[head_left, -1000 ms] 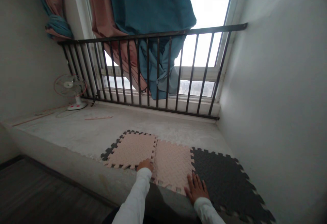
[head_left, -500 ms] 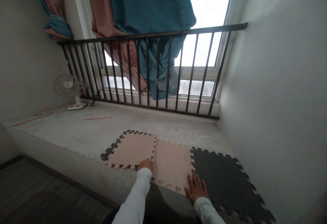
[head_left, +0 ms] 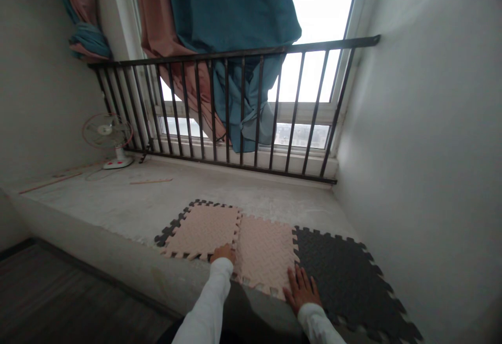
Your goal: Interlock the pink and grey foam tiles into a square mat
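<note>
My left hand (head_left: 223,253) is closed at the near right corner of a pink interlocking foam mat tile (head_left: 206,227), its fingers curled and partly hidden. Dark toothed edges of another foam tile (head_left: 167,235) show from under that pink tile. Directly to its right lies a second pink foam tile (head_left: 266,250). My right hand (head_left: 303,287) rests flat with fingers spread, across the seam between the second pink tile and a dark grey foam tile (head_left: 349,276). Those two tiles lie side by side along their toothed edges.
The tiles lie on a raised concrete ledge (head_left: 113,205) above a dark floor (head_left: 78,291). A black metal railing (head_left: 235,162) stands behind, before a window with teal and pink curtains (head_left: 231,9). A small fan (head_left: 117,162) stands at the left; a wall (head_left: 423,124) closes the right.
</note>
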The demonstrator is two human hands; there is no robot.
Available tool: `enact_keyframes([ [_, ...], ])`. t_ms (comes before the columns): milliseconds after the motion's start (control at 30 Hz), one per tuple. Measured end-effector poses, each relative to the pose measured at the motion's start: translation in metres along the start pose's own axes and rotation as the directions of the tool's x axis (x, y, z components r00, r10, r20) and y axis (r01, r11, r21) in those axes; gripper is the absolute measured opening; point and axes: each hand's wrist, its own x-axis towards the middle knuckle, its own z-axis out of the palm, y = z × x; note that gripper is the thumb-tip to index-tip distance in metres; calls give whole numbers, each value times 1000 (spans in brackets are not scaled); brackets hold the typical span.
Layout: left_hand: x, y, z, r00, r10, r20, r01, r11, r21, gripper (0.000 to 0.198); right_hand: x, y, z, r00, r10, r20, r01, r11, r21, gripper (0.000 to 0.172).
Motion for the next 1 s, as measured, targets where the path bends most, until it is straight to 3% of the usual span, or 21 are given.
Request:
enact_keyframes([
  [467, -1, 1, -2, 1000, 9, -3, -9, 1000, -4, 30, 1, 0, 4, 1000, 7, -16, -7, 1000, 14, 58],
  [800, 1, 1, -1, 1000, 15, 21, -15, 1000, -7, 30, -6, -5, -15, 999, 19, 51, -19, 1000, 1, 59],
  [1000, 1, 1, 0, 999, 16, 39, -17, 1000, 4, 30, -3, -2, -10, 999, -8, 32, 7, 999, 44, 63],
])
